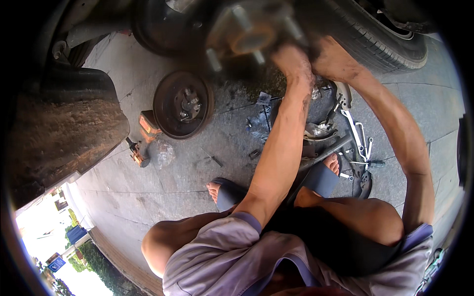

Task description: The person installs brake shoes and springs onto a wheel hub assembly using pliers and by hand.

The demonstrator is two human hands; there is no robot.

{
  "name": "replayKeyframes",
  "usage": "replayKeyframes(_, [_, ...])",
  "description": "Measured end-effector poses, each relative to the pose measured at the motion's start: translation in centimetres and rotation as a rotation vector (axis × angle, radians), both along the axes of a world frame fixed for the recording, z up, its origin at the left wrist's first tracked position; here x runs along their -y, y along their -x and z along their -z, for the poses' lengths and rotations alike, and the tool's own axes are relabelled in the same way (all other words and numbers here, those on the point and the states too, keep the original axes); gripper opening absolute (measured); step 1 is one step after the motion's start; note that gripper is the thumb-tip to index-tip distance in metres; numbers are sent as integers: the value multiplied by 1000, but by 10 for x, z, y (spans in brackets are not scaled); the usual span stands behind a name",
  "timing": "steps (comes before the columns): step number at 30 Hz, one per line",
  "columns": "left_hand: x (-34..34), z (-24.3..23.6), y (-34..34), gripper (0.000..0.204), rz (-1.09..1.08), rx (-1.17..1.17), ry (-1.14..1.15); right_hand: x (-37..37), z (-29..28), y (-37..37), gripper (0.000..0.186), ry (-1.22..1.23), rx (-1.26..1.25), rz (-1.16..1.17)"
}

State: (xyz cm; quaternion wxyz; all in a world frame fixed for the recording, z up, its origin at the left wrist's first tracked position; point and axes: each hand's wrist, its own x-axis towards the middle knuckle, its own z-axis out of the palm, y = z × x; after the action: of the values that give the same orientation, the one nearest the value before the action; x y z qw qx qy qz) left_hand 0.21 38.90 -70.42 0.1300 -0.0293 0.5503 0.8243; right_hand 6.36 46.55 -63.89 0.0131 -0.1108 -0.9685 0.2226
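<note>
Both my hands reach up to a wheel hub [249,42] with several studs, close to the camera and blurred. My left hand [292,61] is at the hub's right lower side, its fingers hidden behind the hub. Right beside it, my right hand [335,58] reaches in from the right between the hub and a tyre [368,39]; its fingers are also out of sight. What either hand touches there does not show. Below my hands, a curved brake shoe [343,94] and other dark metal parts [320,131] lie on the ground.
A brake drum [160,116] holding small metal parts lies left of centre. Beside it are an orange power tool [139,154] and a crumpled clear bag [166,156]. Several wrenches [352,123], a screwdriver [377,163] and a long metal bar [328,151] lie near my right foot. A rusty panel [69,130] overhangs at left.
</note>
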Motion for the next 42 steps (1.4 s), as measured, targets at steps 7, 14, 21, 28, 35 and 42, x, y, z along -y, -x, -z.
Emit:
replayKeyframes(7, [-6,16,13,24,-34,7,-124,-8,5,-26,86,57,-139,-267])
replayKeyframes(14, [-12,-1,-9,30,-19,138,-231,-15,24,-50,43,-303,-57,-196])
replayKeyframes(21, [-11,43,9,15,60,125,-293,-13,18,-51,37,36,-30,-31])
replayKeyframes(28, [0,-16,7,20,-132,161,-343,-4,13,-39,37,-84,-21,-84])
replayKeyframes(35, [68,-30,-23,47,516,-503,448,-21,17,-57,39,-230,42,-223])
replayKeyframes(42, [125,62,-89,69,1368,-1228,1031,-11,-14,-60,36,-358,39,-359])
